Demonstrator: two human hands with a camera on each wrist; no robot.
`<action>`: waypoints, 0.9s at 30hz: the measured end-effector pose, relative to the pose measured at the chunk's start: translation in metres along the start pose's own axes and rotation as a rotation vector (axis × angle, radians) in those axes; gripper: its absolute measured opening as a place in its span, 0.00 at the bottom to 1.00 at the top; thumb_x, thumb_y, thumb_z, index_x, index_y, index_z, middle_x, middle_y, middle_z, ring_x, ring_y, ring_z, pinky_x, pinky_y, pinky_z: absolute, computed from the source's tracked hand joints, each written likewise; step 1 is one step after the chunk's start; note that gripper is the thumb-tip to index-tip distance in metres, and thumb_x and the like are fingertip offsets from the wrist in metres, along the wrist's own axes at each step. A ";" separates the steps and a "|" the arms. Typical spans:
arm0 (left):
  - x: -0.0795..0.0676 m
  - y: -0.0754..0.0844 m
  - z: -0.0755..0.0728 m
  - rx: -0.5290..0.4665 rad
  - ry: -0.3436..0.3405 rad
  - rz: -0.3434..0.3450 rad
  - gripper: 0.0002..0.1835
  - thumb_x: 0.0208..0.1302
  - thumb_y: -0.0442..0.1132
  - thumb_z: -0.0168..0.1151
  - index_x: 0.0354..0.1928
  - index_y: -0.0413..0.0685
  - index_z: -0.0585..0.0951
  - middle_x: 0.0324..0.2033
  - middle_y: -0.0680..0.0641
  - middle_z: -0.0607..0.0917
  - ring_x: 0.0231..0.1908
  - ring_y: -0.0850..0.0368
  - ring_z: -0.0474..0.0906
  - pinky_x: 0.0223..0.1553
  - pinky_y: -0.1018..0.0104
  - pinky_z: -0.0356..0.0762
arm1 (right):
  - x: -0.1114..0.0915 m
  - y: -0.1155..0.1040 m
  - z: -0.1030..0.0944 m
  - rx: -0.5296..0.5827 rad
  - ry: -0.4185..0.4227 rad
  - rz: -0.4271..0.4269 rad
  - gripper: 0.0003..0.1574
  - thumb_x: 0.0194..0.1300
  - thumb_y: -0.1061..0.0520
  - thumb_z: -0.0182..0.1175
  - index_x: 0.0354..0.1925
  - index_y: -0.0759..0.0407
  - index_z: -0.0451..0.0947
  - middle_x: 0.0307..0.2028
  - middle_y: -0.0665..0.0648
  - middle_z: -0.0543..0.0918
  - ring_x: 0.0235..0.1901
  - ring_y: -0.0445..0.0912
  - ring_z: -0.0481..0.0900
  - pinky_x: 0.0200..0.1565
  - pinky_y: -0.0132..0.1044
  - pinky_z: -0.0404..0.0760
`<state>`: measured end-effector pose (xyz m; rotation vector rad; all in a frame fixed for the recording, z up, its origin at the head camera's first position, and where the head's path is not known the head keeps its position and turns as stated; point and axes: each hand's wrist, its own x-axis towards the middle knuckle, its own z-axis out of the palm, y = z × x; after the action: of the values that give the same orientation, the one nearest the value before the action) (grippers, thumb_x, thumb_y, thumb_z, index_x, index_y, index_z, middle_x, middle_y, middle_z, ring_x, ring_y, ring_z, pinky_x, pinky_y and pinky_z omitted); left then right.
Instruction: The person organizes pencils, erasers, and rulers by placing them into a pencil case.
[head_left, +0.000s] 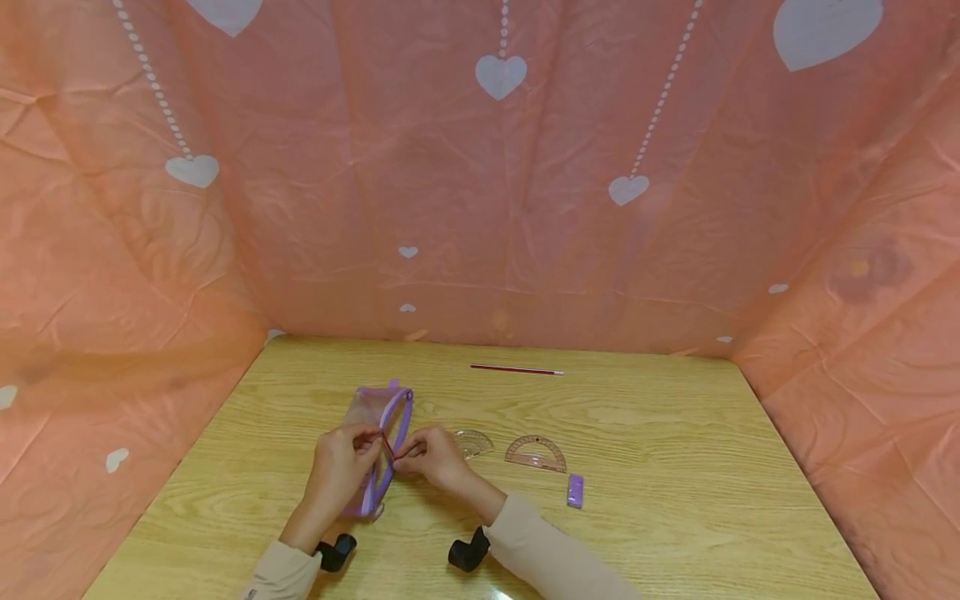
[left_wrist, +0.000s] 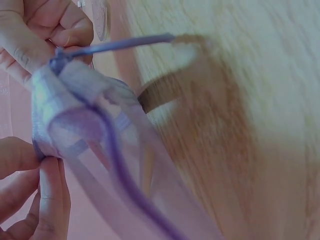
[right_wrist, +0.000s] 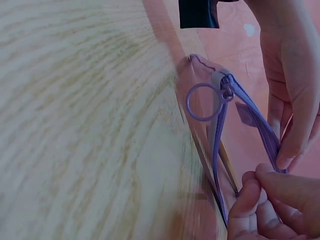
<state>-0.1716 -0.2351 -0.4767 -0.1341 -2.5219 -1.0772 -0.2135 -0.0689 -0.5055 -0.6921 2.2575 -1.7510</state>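
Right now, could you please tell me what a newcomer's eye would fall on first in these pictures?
Probably the pink-orange backdrop with its white hearts, which rises behind the wooden table and along both its sides. Next might come the see-through purple pouch on the table's left part, with the left hand and right hand at its open mouth. A small purple block stands out to their right.

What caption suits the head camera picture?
Left hand and right hand at an open purple pouch; clear protractor, pink protractor, purple block and pencil nearby.
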 end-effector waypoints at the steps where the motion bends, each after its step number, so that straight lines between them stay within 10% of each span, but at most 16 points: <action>1: 0.000 0.000 0.000 -0.001 0.000 -0.002 0.06 0.55 0.23 0.70 0.37 0.31 0.87 0.28 0.42 0.87 0.28 0.52 0.85 0.28 0.69 0.82 | 0.000 0.000 0.001 0.004 0.002 -0.002 0.03 0.54 0.73 0.71 0.28 0.70 0.85 0.26 0.58 0.86 0.23 0.34 0.78 0.24 0.24 0.76; 27: 0.000 0.000 -0.002 -0.040 -0.016 -0.041 0.07 0.57 0.25 0.69 0.39 0.30 0.86 0.28 0.41 0.87 0.29 0.51 0.85 0.28 0.68 0.83 | -0.002 -0.012 0.015 0.077 0.023 0.010 0.03 0.54 0.75 0.69 0.30 0.74 0.84 0.26 0.66 0.86 0.23 0.38 0.79 0.27 0.28 0.81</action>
<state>-0.1714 -0.2363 -0.4756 -0.1022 -2.5283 -1.1474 -0.2024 -0.0826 -0.4986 -0.6477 2.1915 -1.8399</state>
